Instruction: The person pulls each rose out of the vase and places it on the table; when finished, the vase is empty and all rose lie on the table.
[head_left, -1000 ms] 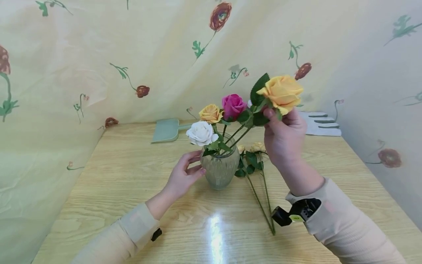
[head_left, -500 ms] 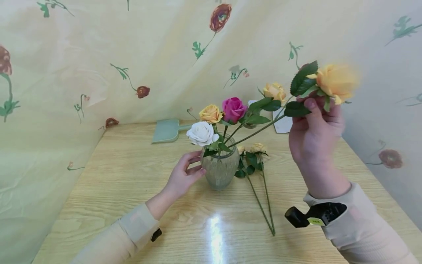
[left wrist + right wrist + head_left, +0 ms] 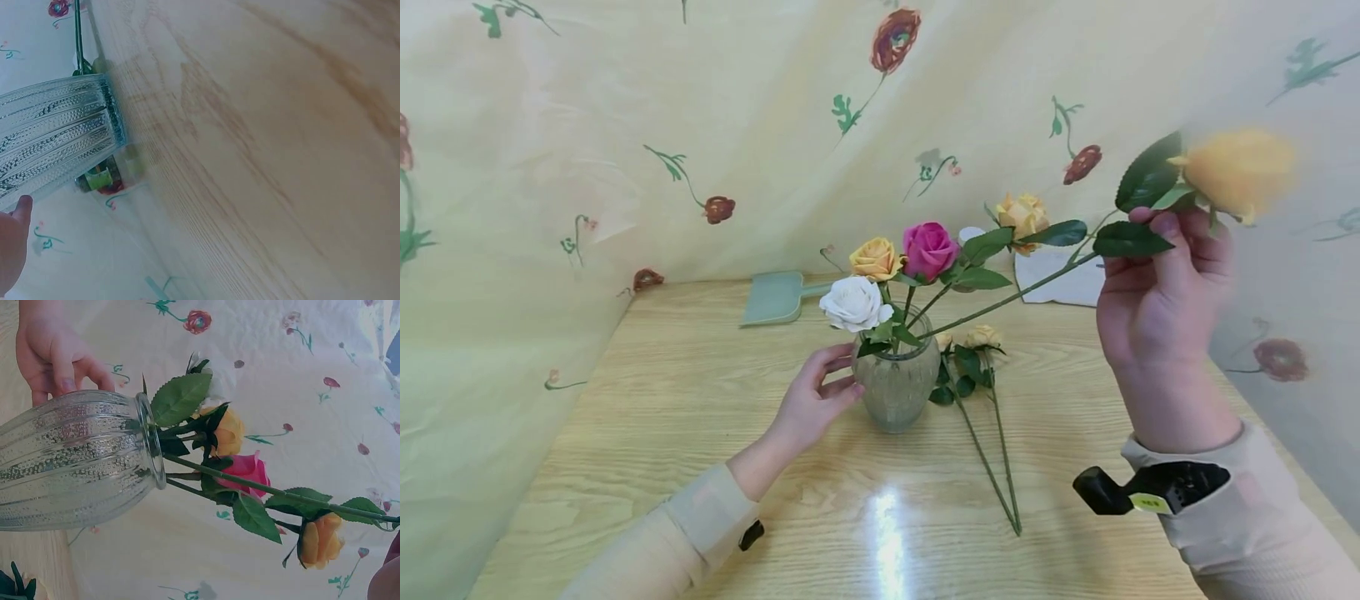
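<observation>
In the head view a ribbed glass vase (image 3: 895, 396) stands upright on the table. My left hand (image 3: 808, 400) holds it from the left, thumb in front and fingers farther round. My right hand (image 3: 1168, 292), raised at the right, pinches a yellow rose (image 3: 1240, 171) just below its bloom, which is blurred. That rose's stem slants down into the vase mouth, plain also in the right wrist view beside the vase's rim (image 3: 153, 440). Also in the vase are a white rose (image 3: 856, 303), a pink rose (image 3: 930, 250) and two yellow roses (image 3: 876, 258).
Two pale yellow roses (image 3: 981, 335) lie right of the vase, stems toward me. Behind it are a light green dustpan (image 3: 773, 298) at the left and a white flat thing (image 3: 1060, 282) at the right. A flower-patterned curtain (image 3: 760, 125) borders the table.
My right hand has moved right and slightly up with its yellow rose, so the stem slants more toward the right. The other yellow rose behind came into sight. My left hand stays at the vase.
</observation>
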`<state>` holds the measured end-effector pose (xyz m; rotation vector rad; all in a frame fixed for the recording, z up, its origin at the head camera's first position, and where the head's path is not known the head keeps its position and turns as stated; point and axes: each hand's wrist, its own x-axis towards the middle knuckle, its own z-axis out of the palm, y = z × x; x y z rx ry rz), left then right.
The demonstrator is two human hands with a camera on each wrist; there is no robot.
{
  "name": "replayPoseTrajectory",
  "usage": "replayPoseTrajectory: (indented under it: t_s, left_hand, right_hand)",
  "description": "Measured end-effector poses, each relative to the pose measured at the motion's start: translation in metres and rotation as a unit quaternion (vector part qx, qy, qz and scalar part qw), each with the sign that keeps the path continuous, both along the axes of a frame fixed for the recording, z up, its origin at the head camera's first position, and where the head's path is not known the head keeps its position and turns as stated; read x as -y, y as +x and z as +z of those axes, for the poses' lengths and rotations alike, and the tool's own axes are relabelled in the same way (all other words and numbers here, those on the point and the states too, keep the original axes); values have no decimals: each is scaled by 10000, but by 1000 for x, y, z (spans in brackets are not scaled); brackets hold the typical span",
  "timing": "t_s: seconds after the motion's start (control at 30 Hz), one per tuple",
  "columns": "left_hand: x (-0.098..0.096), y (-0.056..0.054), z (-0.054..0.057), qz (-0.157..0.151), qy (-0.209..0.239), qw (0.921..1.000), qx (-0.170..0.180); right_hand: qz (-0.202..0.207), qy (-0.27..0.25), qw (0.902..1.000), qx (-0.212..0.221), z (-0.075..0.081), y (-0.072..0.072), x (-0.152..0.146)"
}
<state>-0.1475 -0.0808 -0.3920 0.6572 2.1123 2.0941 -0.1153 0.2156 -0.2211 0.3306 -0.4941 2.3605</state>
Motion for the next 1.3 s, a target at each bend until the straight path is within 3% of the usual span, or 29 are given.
replayPoseTrajectory:
  t_s: [0.3, 0.47, 0.63, 0.77, 0.87, 1.03, 1.13, 1.3]
  left_hand:
    - [2, 1, 1, -55, 62, 9998, -168]
    - [2, 1, 2, -41, 56, 9998, -189]
    - [0, 0, 3, -49, 70, 9997, -219]
    - [0, 1, 3, -43, 75, 9998, -151]
    - [1, 3, 2, -33, 83, 9999, -87]
    - [2, 3, -1, -68, 90, 9999, -36]
    - [2, 2, -2, -93, 132, 9999, -18]
    - [1, -1, -2, -63, 155, 9997, -157]
  right_hand:
    - [-129, 118, 9996, 217, 4, 0, -20]
    - [-19, 214, 9989, 419, 2, -8, -38]
    - [328, 212, 9934, 1077, -15, -21, -59]
    - [481, 809, 9824, 1614, -36, -31, -73]
    - [510, 1491, 9620, 2229, -52, -36, -80]
    - [486, 2477, 9149, 3150, -80, -40, -89]
    - [542, 2968, 8914, 3382, -96, -42, -93]
    - [524, 3837, 8435, 3721, -122, -48, -97]
